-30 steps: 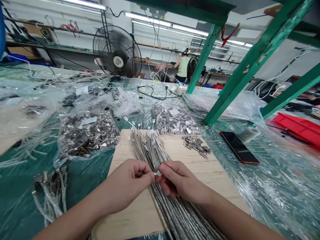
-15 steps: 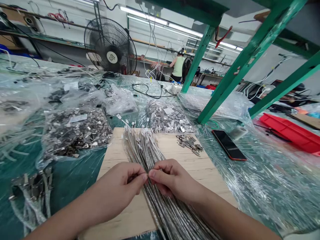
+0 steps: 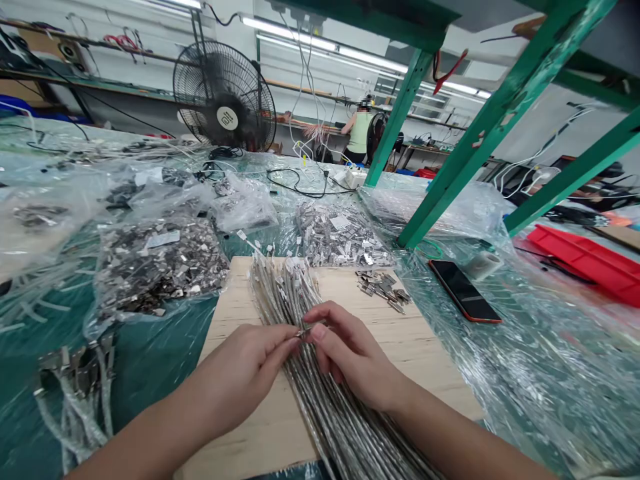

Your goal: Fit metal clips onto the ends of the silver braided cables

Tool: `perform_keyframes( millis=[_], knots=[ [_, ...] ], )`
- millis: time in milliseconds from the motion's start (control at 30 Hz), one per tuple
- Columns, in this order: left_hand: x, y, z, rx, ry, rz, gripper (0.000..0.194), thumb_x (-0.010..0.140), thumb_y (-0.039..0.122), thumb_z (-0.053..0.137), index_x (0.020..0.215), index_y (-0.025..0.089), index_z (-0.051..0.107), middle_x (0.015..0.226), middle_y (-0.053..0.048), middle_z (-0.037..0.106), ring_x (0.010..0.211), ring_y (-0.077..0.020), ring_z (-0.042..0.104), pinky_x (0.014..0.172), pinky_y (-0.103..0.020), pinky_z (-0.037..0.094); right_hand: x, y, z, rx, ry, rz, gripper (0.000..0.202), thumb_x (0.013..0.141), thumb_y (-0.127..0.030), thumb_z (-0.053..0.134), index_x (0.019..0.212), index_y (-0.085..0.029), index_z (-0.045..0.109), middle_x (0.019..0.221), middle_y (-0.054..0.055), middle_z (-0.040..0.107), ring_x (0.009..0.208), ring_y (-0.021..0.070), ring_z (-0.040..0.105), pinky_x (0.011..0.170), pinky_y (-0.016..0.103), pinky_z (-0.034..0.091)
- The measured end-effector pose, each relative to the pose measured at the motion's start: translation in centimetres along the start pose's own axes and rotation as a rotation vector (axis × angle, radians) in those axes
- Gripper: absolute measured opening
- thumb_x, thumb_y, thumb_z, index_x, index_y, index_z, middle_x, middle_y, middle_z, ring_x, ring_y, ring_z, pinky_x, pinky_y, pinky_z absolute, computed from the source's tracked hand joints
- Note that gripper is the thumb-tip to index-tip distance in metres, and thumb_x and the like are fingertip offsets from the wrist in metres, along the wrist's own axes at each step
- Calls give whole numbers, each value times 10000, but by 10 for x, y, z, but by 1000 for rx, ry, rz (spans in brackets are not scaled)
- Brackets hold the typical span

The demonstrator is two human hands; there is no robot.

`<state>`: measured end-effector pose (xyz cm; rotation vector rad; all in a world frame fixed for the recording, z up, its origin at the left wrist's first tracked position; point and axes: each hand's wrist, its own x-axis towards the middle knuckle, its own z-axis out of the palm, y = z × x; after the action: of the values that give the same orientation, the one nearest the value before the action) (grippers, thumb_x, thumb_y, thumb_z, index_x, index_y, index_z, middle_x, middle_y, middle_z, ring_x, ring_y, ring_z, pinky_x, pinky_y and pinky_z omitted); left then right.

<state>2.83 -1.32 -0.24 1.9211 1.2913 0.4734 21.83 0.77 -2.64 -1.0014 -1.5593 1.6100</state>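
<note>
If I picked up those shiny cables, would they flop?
The cables would probably bend but spring back: they lie in long, gentle curves. Together they might feel heavy, being so many, and could slide apart, since no tie shows.

No word or number can be read with certainty. On the hub of the large black fan (image 3: 210,83) there is a round white disc (image 3: 227,119), which carries a dark sign of a few strokes; its letters are not clear. On the left bag of metal parts (image 3: 157,270) lies a pale rectangular label (image 3: 163,239), and on the right bag (image 3: 335,245) lies another pale label (image 3: 341,222); any print on both is too small for reading.
</note>
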Motion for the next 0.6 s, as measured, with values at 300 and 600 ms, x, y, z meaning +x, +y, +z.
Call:
perform_keyframes(
  millis=[300,600],
  knots=[
    [0,2,-1,-276,-79,-106,420,925,443,392,647,181,567,650,10,524,621,-138,437,569,-236,293,6,5,-1,35,-33,29,296,913,-429,543,791,-160,563,523,-47,486,414,70,392,365,169,292],
    [4,0,-2,-786,-210,-361,304,856,464,496,786,173,550,506,79,343,455,-78,170,445,-243,99,6,6,-1,130,-80,36,297,900,-427,560,796,-148,579,662,-7,564,467,69,433,398,188,302]
  ],
)
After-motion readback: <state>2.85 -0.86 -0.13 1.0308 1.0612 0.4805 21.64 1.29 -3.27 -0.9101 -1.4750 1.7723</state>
